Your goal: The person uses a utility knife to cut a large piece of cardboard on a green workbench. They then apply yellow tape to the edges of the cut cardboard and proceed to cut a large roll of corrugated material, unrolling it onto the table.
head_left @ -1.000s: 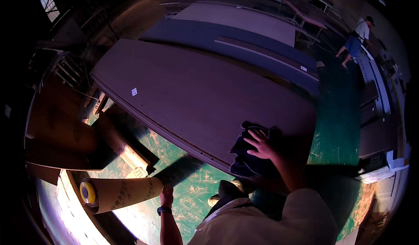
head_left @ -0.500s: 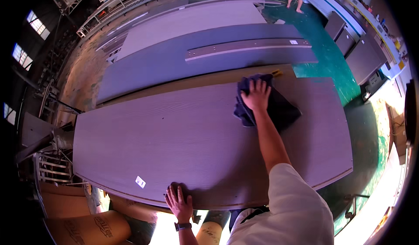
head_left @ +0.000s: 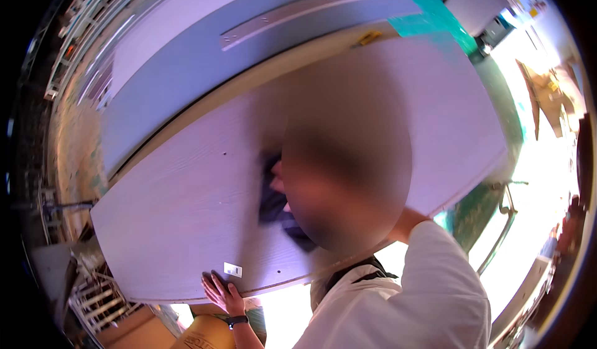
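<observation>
A large greyish-purple panel [head_left: 180, 206] with faint wood grain lies flat before me. Upon it, a dark navy cloth [head_left: 271, 196] is bunched under my right hand [head_left: 278, 178]. Only some fingertips of that hand show against the cloth; a big blurred oval hides the rest of it and much of the forearm. My left hand [head_left: 222, 295] rests open at the near edge of the panel, fingers laid over the surface beside a small white label [head_left: 233, 270]. A dark band circles the left wrist.
Behind the panel lies a blue-grey board [head_left: 168, 88] with a narrow drilled strip [head_left: 311, 12] on it. A yellow tool [head_left: 369, 38] sits near the far edge. Left stands a slatted rack [head_left: 99, 299]; below is a yellow-brown roll [head_left: 202, 333]. A bent metal bar [head_left: 507, 206] rises at right.
The right hand and cloth have moved left and nearer across the panel. The left hand remains on the near edge, now closer to the label. The view has tilted and shifted.
</observation>
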The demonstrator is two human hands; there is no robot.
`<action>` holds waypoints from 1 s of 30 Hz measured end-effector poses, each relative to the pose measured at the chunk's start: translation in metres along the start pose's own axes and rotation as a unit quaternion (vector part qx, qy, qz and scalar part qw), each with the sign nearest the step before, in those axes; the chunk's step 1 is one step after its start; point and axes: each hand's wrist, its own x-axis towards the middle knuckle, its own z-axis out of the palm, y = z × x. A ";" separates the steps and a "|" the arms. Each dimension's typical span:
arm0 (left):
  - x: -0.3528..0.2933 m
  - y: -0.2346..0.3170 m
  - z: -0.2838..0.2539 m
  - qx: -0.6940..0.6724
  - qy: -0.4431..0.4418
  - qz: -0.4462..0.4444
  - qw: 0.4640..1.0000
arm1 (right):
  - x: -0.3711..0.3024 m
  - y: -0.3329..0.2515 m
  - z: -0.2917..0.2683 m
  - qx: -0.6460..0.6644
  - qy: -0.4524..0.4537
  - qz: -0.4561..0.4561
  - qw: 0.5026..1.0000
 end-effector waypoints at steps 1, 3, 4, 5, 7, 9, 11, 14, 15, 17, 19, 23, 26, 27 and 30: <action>0.006 -0.012 0.007 0.000 -0.006 0.049 0.999 | -0.036 0.024 -0.057 -0.136 0.033 0.110 0.984; -0.007 -0.017 0.009 0.035 -0.003 0.041 0.999 | -0.102 0.049 -0.138 -0.369 0.095 0.335 0.862; -0.009 -0.018 0.014 0.036 -0.003 0.040 0.999 | -0.134 0.045 -0.158 -0.434 0.132 0.437 0.776; -0.008 -0.016 0.016 0.037 0.002 0.037 0.999 | -0.156 0.030 -0.165 -0.467 0.161 0.513 0.702; -0.008 -0.016 0.019 0.050 0.001 0.035 0.998 | -0.147 -0.026 -0.123 -0.471 0.183 0.543 0.671; 0.003 -0.014 0.017 0.018 -0.001 0.064 0.998 | -0.102 -0.112 -0.057 -0.427 0.161 0.492 0.742; 0.020 -0.012 -0.006 -0.057 -0.069 0.023 0.996 | -0.050 -0.185 0.039 -0.325 0.087 0.412 0.847; 0.068 -0.052 -0.002 -0.189 -0.013 -0.008 0.982 | 0.022 -0.276 0.186 -0.160 -0.007 0.269 0.950; 0.082 -0.057 -0.011 -0.171 0.025 0.013 0.985 | 0.036 -0.293 0.217 -0.119 -0.070 0.180 0.974; 0.111 -0.114 -0.011 -0.093 0.104 0.061 0.988 | 0.048 -0.291 0.239 -0.009 -0.169 0.002 0.986; 0.120 -0.205 0.000 -0.006 0.113 0.041 0.993 | 0.049 -0.253 0.212 -0.075 -0.143 0.089 0.983; 0.094 -0.347 0.018 -0.033 0.053 -0.158 0.986 | 0.025 -0.120 0.077 -0.357 -0.024 0.315 0.879; 0.084 -0.371 0.028 -0.053 0.067 -0.202 0.976 | 0.034 -0.011 0.040 -0.476 0.041 0.639 0.603; 0.081 -0.373 0.025 -0.044 0.074 -0.216 0.973 | 0.077 -0.004 0.066 -0.481 0.019 0.670 0.565; 0.059 -0.386 0.027 -0.098 0.110 -0.245 0.958 | 0.216 -0.010 0.210 -0.506 -0.069 0.448 0.734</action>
